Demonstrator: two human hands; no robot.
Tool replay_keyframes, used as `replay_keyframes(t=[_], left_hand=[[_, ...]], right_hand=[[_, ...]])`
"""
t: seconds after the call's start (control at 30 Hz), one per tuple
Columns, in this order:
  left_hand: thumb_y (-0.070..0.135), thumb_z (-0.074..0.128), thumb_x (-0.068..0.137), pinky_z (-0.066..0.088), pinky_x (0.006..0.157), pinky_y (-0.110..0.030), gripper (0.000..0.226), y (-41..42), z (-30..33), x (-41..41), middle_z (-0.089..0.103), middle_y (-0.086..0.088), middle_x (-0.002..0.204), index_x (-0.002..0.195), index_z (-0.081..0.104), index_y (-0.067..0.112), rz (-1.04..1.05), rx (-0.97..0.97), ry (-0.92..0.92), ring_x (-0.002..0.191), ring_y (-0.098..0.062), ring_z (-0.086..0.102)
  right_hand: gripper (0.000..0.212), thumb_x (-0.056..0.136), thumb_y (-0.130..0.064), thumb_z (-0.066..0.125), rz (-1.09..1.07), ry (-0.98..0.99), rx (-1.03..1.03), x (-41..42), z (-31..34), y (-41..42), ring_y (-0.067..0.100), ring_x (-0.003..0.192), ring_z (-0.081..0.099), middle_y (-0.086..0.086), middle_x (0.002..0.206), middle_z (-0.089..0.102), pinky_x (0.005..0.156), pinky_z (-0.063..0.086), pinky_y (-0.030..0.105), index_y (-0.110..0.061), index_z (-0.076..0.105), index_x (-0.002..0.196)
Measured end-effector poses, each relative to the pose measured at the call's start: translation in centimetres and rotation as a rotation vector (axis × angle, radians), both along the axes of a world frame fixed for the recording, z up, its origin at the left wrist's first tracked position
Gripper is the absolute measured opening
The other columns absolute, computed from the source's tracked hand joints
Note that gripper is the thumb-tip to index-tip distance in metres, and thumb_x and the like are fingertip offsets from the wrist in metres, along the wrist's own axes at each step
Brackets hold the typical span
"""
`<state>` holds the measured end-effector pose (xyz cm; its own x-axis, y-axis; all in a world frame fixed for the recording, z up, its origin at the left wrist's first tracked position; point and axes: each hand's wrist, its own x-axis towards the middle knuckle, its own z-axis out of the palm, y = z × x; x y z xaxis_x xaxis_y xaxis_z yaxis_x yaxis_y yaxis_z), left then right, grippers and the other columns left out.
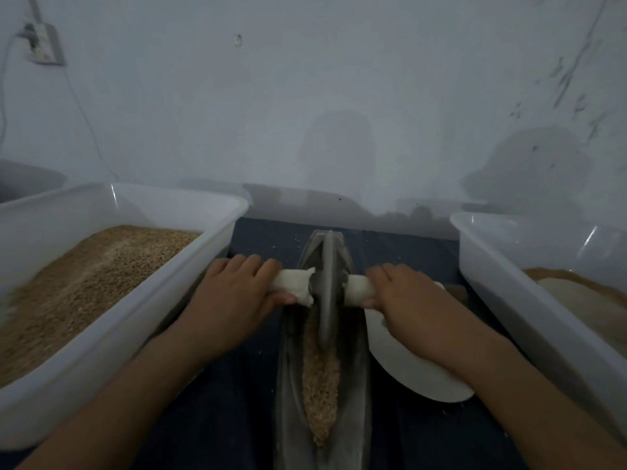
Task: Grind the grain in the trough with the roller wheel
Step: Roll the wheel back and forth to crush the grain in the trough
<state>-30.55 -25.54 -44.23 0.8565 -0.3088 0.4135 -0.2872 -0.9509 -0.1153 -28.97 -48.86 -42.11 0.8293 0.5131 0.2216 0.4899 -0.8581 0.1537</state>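
At the lower centre of the frame, a long grey trough point(356, 385) is lying on a dark blue cloth point(217, 418), its narrow far end pointing toward the pale wall point(305, 96). A strip of coarse tan grain point(320, 381) is lying along the bottom of its groove. Upright in that groove, toward the far end, a grey roller wheel point(327, 286) is being held by a white-wrapped axle point(293, 284) that is sticking out to both sides. The left stub is being gripped by the left hand point(234, 293), fingers curled over the top and thumb underneath; the right stub is being gripped in the same manner by the right hand point(403, 300) — both fists are closed tight round the wrapping. At the left of the frame, a white plastic tub point(84, 374) heaped with brown whole grain point(84, 286) is sitting close beside the trough. At the right edge, a second white tub point(529, 310) is holding paler ground material point(583, 300). Under the right forearm, a flat white oval piece point(403, 368) — what it is cannot be told — is resting beside the trough. At the upper left, a wall socket point(42, 45) with a cable is being partly shown.
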Motion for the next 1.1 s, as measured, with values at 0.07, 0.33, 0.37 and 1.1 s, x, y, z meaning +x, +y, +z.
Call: replay_keyframes(t=[0.07,0.33,0.37,1.1], left_hand=[[0.07,0.01,0.084,0.033,0.092,-0.03,0.072,-0.5,-0.5,0.7,0.053,0.004,0.121,0.13,0.043,0.025,0.068,0.013,-0.028,0.109,-0.017,0.049],[0.076,-0.005,0.072,0.028,0.072,-0.021,0.068,1.2,1.6,-1.7,0.044,0.02,0.092,0.102,0.039,0.033,-0.149,0.037,0.229,0.083,0.0,0.045],[0.076,0.002,0.072,0.032,0.072,-0.021,0.064,1.4,2.2,-2.2,0.047,0.018,0.09,0.099,0.04,0.032,-0.18,0.008,0.328,0.08,0.001,0.046],[0.075,0.005,0.074,0.03,0.072,-0.021,0.064,1.1,1.4,-1.5,0.046,0.02,0.091,0.103,0.043,0.033,-0.139,0.0,0.185,0.083,-0.002,0.047]], right_hand=[[0.032,0.099,-0.033,0.03,-0.031,-0.087,0.012,0.8,-0.7,0.1,0.015,0.112,0.039,-0.001,0.126,0.042,0.088,0.025,0.025,-0.019,0.034,0.128],[0.021,0.097,-0.02,0.036,0.073,0.094,-0.086,-2.5,1.3,-0.1,0.016,0.106,0.042,0.001,0.12,0.045,0.074,0.024,0.025,-0.019,0.039,0.117],[0.019,0.096,-0.018,0.036,0.092,0.133,-0.09,-3.2,1.8,-0.3,0.015,0.101,0.043,0.0,0.119,0.046,0.07,0.025,0.023,-0.019,0.04,0.114],[0.025,0.095,-0.018,0.039,0.06,0.076,-0.046,-2.1,1.3,0.3,0.016,0.11,0.042,0.003,0.122,0.045,0.081,0.027,0.027,-0.016,0.04,0.12]])
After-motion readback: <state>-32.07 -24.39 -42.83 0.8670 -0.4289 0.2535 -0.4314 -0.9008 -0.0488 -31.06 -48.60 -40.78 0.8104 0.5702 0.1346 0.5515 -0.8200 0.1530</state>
